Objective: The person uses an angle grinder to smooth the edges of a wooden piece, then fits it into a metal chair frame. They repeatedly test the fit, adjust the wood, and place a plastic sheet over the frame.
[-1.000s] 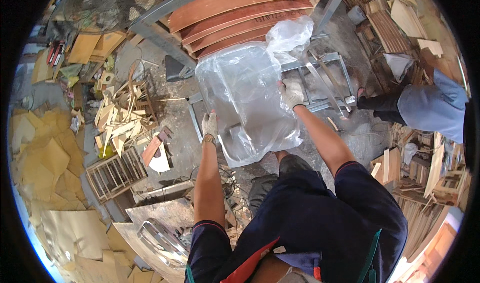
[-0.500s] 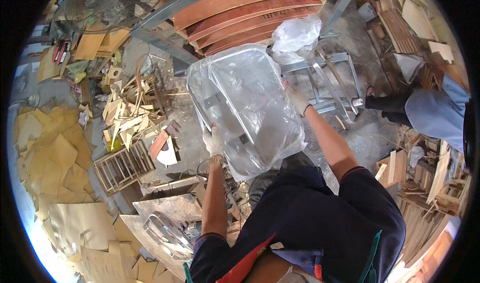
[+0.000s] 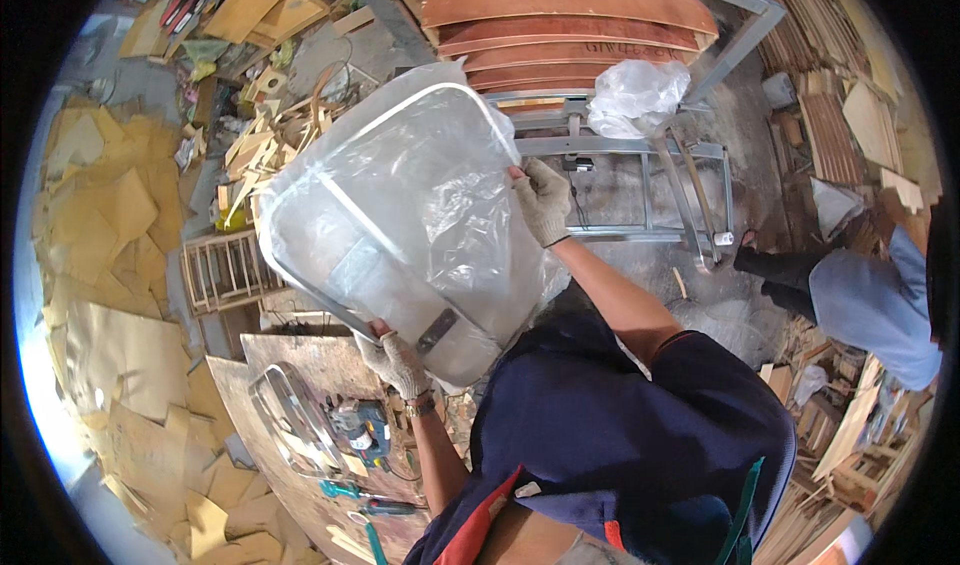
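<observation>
I hold a rounded, bent metal tube frame [image 3: 340, 197] inside a clear plastic bag [image 3: 465, 215]. It has a cross tube and a dark plate near its lower end. My left hand [image 3: 398, 365], in a knitted glove with bare fingertips, grips the near left edge through the plastic. Gloved the same way, my right hand [image 3: 543, 202] is closed on the right edge, its thumb lying on the bag. The fingers beneath the frame are hidden on both sides.
At left below stands a wooden bench [image 3: 290, 357] with metal tube loops [image 3: 290, 420], a power tool [image 3: 372, 433] and teal-handled tools [image 3: 375, 505]. Ahead, a steel rack [image 3: 760, 10] holds curved reddish boards [image 3: 560, 5]. A co-worker [image 3: 860, 300] is at right. Yellowish sheet scraps [image 3: 110, 225] cover the far left.
The bagged frame has swung left and tilted, coming closer to the bench. Both my hands have stayed on it. My view has shifted, showing more of the bench and its tools.
</observation>
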Demonstrator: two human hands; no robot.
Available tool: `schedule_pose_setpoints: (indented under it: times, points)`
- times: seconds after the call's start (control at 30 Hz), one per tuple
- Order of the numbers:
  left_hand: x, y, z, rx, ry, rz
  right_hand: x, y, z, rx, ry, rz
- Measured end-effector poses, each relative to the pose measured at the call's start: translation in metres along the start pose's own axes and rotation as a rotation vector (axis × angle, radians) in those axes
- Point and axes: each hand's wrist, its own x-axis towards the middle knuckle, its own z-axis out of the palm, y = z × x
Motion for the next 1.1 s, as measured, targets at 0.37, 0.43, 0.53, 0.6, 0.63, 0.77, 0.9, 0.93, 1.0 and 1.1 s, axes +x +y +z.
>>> schedule_pose_setpoints:
  times: [0.37, 0.43, 0.53, 0.6, 0.63, 0.77, 0.9, 0.93, 1.0, 1.1]
  points:
    - [-0.043, 0.037, -0.102, 0.229, 0.537, -0.102, 0.157, 0.150, -0.030, 0.814, -0.139, 0.774]
    - [-0.060, 0.041, -0.115, 0.316, 0.643, -0.047, 0.218, 0.183, -0.055, 0.716, 0.018, 0.484]
    - [-0.088, 0.052, -0.129, 0.514, 0.641, 0.020, 0.275, 0.208, -0.079, 0.676, 0.245, 0.159]
    - [-0.100, 0.059, -0.140, 0.645, 0.683, -0.153, 0.272, 0.212, -0.070, 0.117, 0.200, -0.140]
    - [-0.107, 0.060, -0.143, 0.745, 0.696, -0.121, 0.256, 0.211, -0.057, -0.365, 0.120, -0.322]
    - [-0.124, 0.054, -0.148, 0.549, 0.803, -0.141, 0.188, 0.185, -0.025, -1.063, -0.705, -0.240]
    - [-0.141, 0.059, -0.144, 0.784, 0.866, -0.126, 0.140, 0.181, -0.001, -1.004, -0.620, -0.274]
    - [-0.144, 0.064, -0.145, 0.755, 0.846, -0.167, 0.146, 0.187, 0.005, -1.093, -0.612, -0.267]
    - [-0.148, 0.070, -0.144, 0.681, 0.801, -0.210, 0.169, 0.205, 0.005, -0.939, -0.740, -0.036]
    - [-0.157, 0.074, -0.146, 0.763, 0.835, -0.254, 0.202, 0.233, 0.021, -0.926, -0.872, 0.002]
